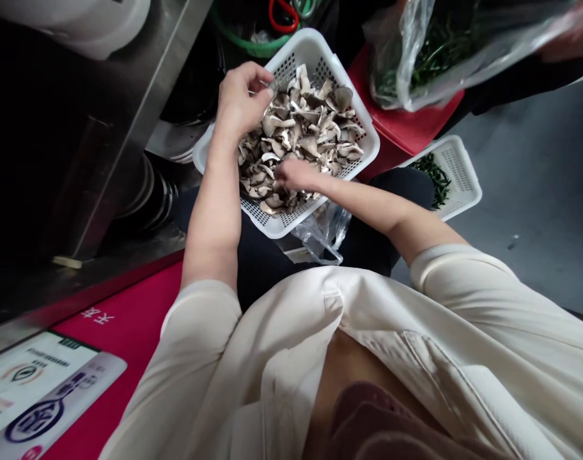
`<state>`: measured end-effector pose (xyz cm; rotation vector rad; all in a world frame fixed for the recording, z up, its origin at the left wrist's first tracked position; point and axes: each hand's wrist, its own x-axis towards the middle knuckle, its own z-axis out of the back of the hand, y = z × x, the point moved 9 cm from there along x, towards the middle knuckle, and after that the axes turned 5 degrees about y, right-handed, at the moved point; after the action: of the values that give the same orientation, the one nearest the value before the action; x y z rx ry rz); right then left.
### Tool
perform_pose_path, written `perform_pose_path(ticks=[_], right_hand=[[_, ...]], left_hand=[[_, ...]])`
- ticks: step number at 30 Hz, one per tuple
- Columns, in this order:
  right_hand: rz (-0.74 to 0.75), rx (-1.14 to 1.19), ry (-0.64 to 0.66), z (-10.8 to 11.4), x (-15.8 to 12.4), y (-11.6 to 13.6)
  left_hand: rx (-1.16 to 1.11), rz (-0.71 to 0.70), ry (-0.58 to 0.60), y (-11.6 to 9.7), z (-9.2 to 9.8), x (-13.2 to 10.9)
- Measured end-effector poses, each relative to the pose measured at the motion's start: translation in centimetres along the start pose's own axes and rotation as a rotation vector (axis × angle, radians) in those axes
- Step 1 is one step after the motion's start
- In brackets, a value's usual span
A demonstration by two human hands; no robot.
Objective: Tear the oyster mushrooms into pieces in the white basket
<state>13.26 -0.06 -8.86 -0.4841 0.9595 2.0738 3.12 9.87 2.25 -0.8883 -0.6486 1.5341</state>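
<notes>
A white perforated basket (315, 48) rests on my lap, filled with torn grey-brown mushroom pieces (315, 131). My left hand (241, 96) hovers over the basket's left side with its fingertips pinched on a mushroom piece (271, 86). My right hand (294, 174) lies low in the pile near the basket's front edge, fingers curled down into the mushrooms; what they hold is hidden.
A clear plastic bag (323, 233) hangs under the basket. A second white basket (457, 169) with green vegetables sits on the grey floor at right. Another person's hand (572, 38) holds a plastic bag of greens (430, 51) above a red stool (401, 124). A steel cabinet (142, 96) stands left.
</notes>
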Motion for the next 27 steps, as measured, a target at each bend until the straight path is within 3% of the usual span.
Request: perform_pose_path(ticks=[1,3,5,7,10,14,16,18,21,27], right_hand=[[-0.022,-0.022,0.123,-2.7,0.4,0.9],[-0.067,-0.026,0.221,-6.7,1.2,2.3],[-0.090,-0.002,0.215,-8.7,1.8,3.0],[-0.095,0.026,0.199,-9.0,2.1,2.7],[-0.048,0.141,0.132,-6.2,2.3,0.7],[0.107,0.501,-0.129,1.5,1.2,-4.1],[0.178,0.621,-0.211,4.3,0.4,-6.1],[0.228,0.693,-0.279,6.1,-0.2,-7.1],[0.225,0.714,-0.402,7.8,-0.7,-7.3],[-0.023,0.389,-0.556,11.3,-3.0,-8.5]], left_hand=[[-0.013,0.012,0.000,0.1,0.0,0.1],[-0.020,0.027,0.026,-0.2,-0.3,-0.1],[-0.015,0.030,0.073,-0.8,-0.6,-0.6],[0.015,0.039,0.105,-1.2,-0.5,-1.2],[0.119,0.067,0.196,-0.8,-0.5,-1.7],[0.156,0.117,0.457,1.7,-2.5,-2.2],[0.091,0.088,0.539,2.4,-3.8,-2.1],[0.028,0.054,0.527,2.5,-4.6,-1.8],[-0.004,0.057,0.416,2.1,-4.9,-1.3],[0.110,0.088,0.237,1.6,-2.9,-1.0]])
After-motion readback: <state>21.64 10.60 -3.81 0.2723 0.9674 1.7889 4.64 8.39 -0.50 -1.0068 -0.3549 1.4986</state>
